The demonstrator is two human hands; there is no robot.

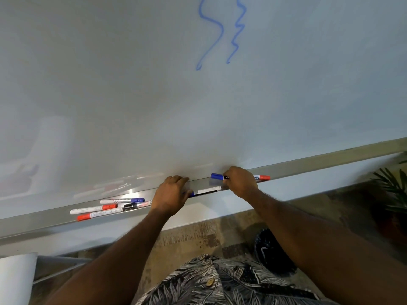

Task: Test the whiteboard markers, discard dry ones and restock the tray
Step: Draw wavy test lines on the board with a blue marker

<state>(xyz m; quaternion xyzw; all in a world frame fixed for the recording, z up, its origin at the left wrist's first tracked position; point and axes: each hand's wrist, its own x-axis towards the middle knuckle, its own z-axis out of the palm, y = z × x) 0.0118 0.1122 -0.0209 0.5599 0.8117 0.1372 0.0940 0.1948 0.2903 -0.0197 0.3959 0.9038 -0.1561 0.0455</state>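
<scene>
Along the tray (308, 166) at the foot of the whiteboard (110, 84), both hands are at work near the middle. The right hand (240, 181) is curled round a blue-capped marker (217, 176), whose cap points left out of the fist just above the tray. A red end (263, 177) sticks out of the right side of the same fist; whether it is a second marker cannot be told. The left hand (171, 192) sits just to the left with its fingers bent over the far edge of the tray. Its thumb lies against the blue end of a white-barrelled marker (209, 191), which lies flat in the tray between the two hands. Whether the left hand actually pinches this marker cannot be told.

Further left, four loose markers (103, 208) lie in the tray close together, with red, blue and black caps. Two blue squiggles (220, 31) run down the board well above the hands. Below the tray a dark bin (273, 252) stands on the floor. A plant (394, 188) is at the far right, and a patterned shirt (220, 282) is at the near edge.
</scene>
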